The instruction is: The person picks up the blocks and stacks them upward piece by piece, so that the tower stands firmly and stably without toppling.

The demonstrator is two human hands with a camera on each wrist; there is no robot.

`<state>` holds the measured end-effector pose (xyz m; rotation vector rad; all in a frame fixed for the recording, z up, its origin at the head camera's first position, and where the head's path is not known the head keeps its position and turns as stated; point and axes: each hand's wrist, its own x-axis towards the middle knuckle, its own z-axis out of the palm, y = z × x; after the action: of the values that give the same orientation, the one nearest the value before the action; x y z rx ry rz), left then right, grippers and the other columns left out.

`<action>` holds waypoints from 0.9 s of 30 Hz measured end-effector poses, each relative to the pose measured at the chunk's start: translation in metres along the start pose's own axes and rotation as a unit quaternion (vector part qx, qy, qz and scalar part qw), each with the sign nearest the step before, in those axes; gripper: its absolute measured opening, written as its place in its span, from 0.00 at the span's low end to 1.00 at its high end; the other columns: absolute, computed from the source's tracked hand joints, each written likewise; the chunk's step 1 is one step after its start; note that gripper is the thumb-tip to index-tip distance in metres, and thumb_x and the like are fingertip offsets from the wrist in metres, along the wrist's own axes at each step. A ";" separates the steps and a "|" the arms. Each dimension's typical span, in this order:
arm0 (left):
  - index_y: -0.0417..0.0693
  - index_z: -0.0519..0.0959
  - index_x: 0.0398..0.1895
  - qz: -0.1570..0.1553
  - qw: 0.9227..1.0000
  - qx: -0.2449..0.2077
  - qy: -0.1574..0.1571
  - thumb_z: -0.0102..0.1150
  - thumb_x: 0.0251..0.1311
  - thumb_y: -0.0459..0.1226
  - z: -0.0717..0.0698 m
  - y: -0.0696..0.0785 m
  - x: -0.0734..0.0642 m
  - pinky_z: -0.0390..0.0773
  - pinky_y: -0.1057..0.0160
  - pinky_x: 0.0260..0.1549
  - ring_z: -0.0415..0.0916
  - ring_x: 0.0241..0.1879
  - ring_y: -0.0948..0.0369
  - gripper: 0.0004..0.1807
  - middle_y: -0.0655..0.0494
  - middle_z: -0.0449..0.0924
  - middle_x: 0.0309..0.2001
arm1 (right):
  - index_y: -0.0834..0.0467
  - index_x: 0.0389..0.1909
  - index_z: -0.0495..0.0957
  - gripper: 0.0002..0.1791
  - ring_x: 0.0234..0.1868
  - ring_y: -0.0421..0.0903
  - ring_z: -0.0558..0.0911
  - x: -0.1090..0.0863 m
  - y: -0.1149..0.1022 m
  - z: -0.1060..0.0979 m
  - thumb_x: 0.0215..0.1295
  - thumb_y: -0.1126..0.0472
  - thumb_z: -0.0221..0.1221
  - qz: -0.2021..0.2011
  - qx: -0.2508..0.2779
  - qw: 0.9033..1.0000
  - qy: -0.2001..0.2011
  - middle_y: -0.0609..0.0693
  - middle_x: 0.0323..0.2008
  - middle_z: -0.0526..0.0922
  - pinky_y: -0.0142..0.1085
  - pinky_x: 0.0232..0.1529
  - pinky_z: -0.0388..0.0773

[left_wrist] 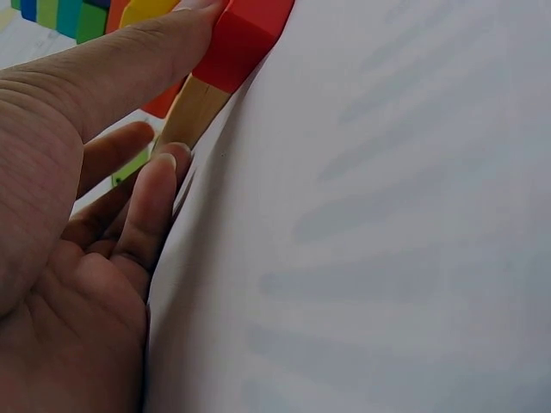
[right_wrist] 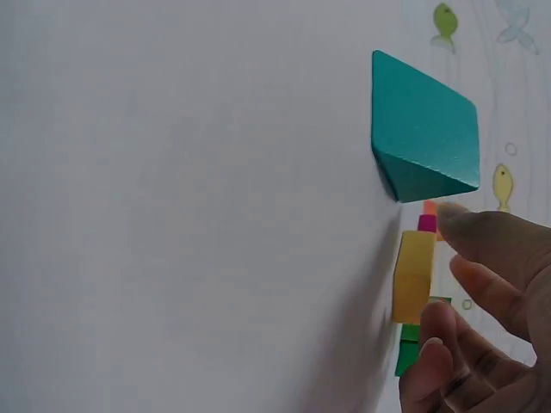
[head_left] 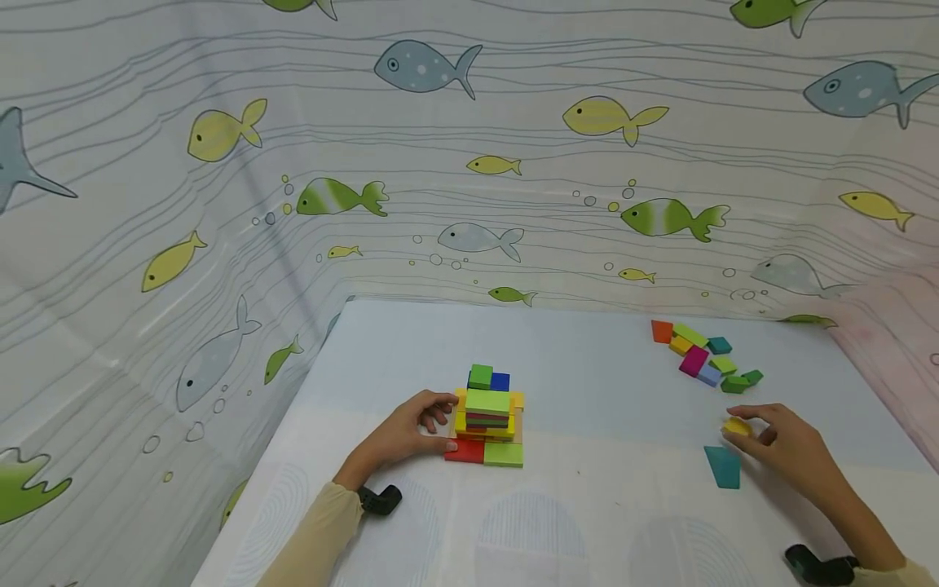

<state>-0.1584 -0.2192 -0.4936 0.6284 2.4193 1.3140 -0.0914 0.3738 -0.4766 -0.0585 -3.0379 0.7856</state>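
Observation:
On the left of the white table, a low stack of coloured wooden blocks sits on a pale wooden board. My left hand rests against its left side: the thumb touches a red block at the front, while the other fingers are loosely bent beside the board. To the right, my right hand has thumb and index finger at opposite sides of a small yellow block, pinching it low over the table. A teal wedge-shaped block lies just in front of that hand.
A loose group of coloured blocks, including a magenta block and an orange-red block, lies at the back right. Beside the red block is a light green block. A fish-patterned curtain rises behind the table.

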 end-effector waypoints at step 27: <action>0.62 0.73 0.69 -0.002 1.000 -0.005 -0.001 0.79 0.55 0.46 0.000 -0.002 0.000 0.76 0.62 0.48 0.74 0.46 0.58 0.37 0.58 0.75 0.55 | 0.68 0.58 0.78 0.33 0.38 0.54 0.78 0.005 -0.014 -0.011 0.64 0.46 0.71 0.034 0.005 0.999 0.020 0.66 0.48 0.81 0.37 0.24 0.73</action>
<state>-0.1591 -0.2203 -0.4954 0.6209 2.4100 1.3232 -0.0964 0.3673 -0.4605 -0.1766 -3.0094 0.7935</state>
